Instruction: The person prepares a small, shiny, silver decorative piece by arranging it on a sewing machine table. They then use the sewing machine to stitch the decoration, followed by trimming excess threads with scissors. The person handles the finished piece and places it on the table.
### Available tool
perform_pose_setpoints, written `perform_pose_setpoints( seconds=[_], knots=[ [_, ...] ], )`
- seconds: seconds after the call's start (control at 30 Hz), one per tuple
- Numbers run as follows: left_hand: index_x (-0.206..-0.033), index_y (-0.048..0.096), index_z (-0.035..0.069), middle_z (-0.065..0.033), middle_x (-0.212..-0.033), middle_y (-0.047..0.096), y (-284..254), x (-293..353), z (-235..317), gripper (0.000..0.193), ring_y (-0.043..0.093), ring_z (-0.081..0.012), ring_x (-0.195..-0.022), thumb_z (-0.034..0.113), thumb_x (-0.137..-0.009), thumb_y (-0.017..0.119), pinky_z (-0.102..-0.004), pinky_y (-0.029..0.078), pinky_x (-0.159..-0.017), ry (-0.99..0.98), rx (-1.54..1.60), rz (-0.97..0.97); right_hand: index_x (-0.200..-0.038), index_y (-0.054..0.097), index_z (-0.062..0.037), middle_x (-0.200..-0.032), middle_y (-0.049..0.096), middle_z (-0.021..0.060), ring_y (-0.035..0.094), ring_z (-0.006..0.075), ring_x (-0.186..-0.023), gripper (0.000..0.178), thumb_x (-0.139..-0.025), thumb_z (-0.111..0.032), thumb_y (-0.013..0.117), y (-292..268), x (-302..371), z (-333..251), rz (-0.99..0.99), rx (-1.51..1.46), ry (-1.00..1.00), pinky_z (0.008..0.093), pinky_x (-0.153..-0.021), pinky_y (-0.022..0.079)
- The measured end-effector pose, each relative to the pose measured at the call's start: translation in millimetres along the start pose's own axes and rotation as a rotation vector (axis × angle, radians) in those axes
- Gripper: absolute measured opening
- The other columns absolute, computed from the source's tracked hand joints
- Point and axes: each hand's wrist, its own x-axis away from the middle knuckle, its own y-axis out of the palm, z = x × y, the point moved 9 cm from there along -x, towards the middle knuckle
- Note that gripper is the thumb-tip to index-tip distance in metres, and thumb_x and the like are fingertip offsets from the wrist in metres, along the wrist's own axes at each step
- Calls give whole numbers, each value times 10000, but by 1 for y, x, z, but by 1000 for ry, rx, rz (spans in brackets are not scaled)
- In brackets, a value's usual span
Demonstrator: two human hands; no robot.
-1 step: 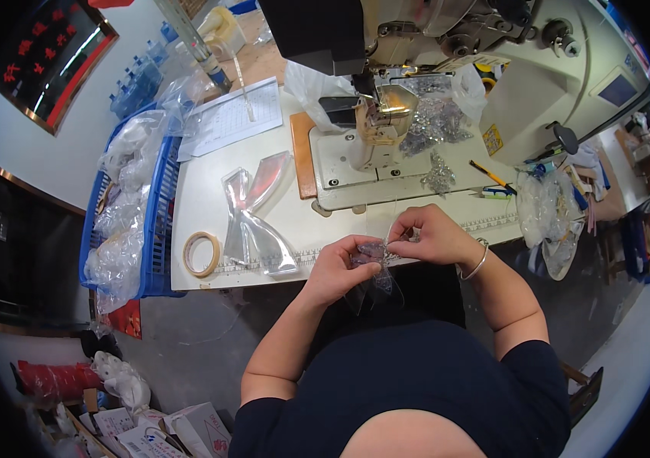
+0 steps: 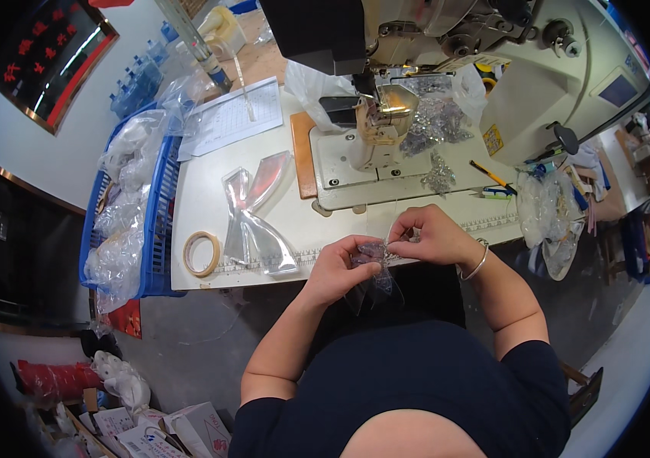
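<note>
My left hand [image 2: 338, 271] grips a sheer, greyish piece with glittering trim [image 2: 383, 281] between thumb and fingers at the table's front edge. My right hand [image 2: 430, 238], with a bracelet at the wrist, pinches at the piece's upper right side. A fine thread seems to rise from there toward the sewing machine [image 2: 377, 137], whose needle area stands beyond both hands. A similar sparkling piece [image 2: 439, 174] lies right of the machine bed, and a heap of them [image 2: 435, 122] sits behind it. What the right fingertips hold exactly is too small to tell.
A clear plastic bow-shaped piece [image 2: 252, 217] and a tape roll [image 2: 201, 254] lie on the left of the table. Beyond them stands a blue basket [image 2: 158, 221] of plastic bags near a paper sheet [image 2: 233, 114]. An orange-black pen [image 2: 493, 177] and small snips [image 2: 493, 193] lie right.
</note>
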Motion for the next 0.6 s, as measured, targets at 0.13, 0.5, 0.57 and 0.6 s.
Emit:
perform_pose_setpoints(
  seconds=[0.13,0.5,0.57,0.6],
  knots=[
    [-1147,511,-30,-60,-959,609,-2,-2,-4,395,591,-107,-870,-13,-774,641,-246,488,-786,-1,-24,-5,-737,644,-25,-669,608,60,571,148,-643,129,-681,-123,705,-2,1,-3,51,41,-37,272,-623,453],
    [-1133,506,27,-47,-1016,560,14,-19,13,415,548,-109,-937,43,-759,685,-245,459,-821,-47,-34,-226,-722,635,-21,-655,602,67,577,148,-634,123,-677,-123,690,-29,10,-19,298,23,-145,269,-615,455],
    [-1094,521,28,-57,-1035,562,7,-28,23,395,514,-135,-1044,56,-745,703,-270,461,-846,98,-172,-173,-723,631,-14,-656,597,48,562,121,-642,123,-684,-118,685,-39,10,-21,348,-53,-135,258,-625,446],
    [-1086,522,29,-62,-1044,562,10,-34,34,386,501,-140,-1069,52,-745,701,-275,461,-849,146,-143,-209,-723,629,-11,-657,595,38,554,107,-646,123,-688,-116,682,-44,10,-22,376,-94,-135,252,-631,442]
  ],
)
